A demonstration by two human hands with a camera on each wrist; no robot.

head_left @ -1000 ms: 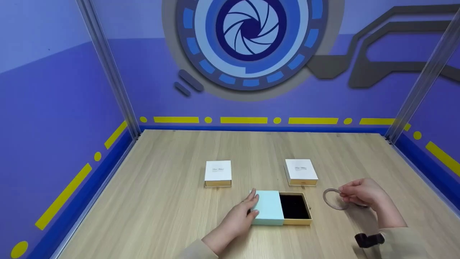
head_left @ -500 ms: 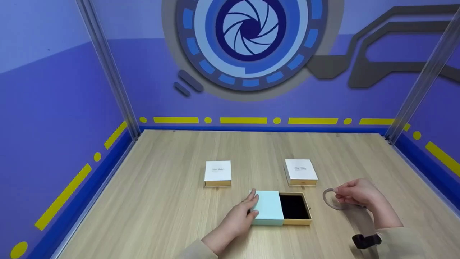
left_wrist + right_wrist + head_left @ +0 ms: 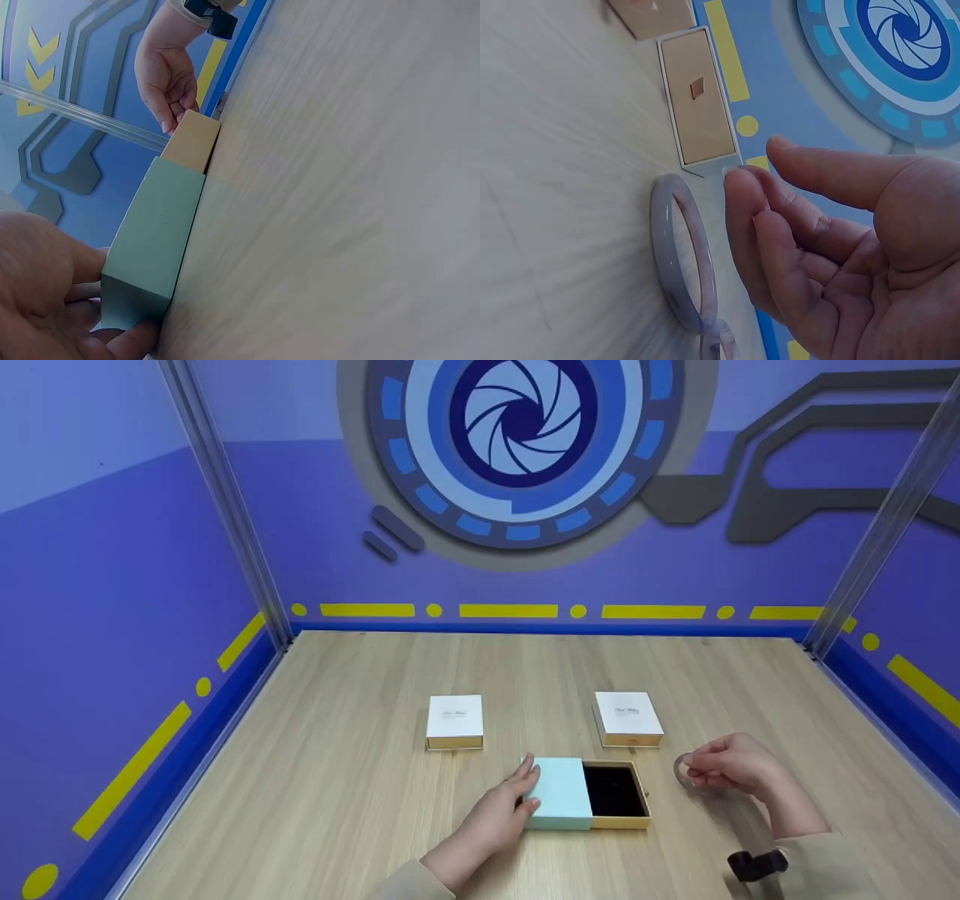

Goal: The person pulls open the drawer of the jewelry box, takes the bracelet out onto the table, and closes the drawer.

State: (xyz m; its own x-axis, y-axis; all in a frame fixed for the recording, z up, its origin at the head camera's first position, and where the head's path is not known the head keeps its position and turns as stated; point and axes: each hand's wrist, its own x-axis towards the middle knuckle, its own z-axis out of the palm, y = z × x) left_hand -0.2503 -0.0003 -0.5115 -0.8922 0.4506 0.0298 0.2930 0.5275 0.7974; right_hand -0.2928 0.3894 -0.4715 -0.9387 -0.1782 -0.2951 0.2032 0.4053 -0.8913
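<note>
Lately, over about a second, the person's right hand [image 3: 735,766] has been carried a little to the left, so that more of the pale grey-mauve, smooth, ring-shaped bangle [image 3: 662,240] is covered in the head view. By contrast, the bangle's left edge is seen in about the same place, on the light wood-grain table [image 3: 360,810], to the right of the box. In the right wrist view its band is seen apart from the fingers; these are loosely curled, the thumb is kept off them, and nothing is held. A second, similar ring [image 3: 710,346] is partly shown there, cut off by the picture's lower edge.

Meanwhile, no change is seen at the mint-green, square cardboard sleeve [image 3: 556,791]: its left end is still gripped by the left hand [image 3: 489,816], with the fingers bent around it. From its right end the gold-walled drawer with a black lining [image 3: 622,823] is left partly drawn out, with no bangle seen inside. For the work in hand, the shift is judged to be positioning only, the bangle being not yet grasped.
</note>
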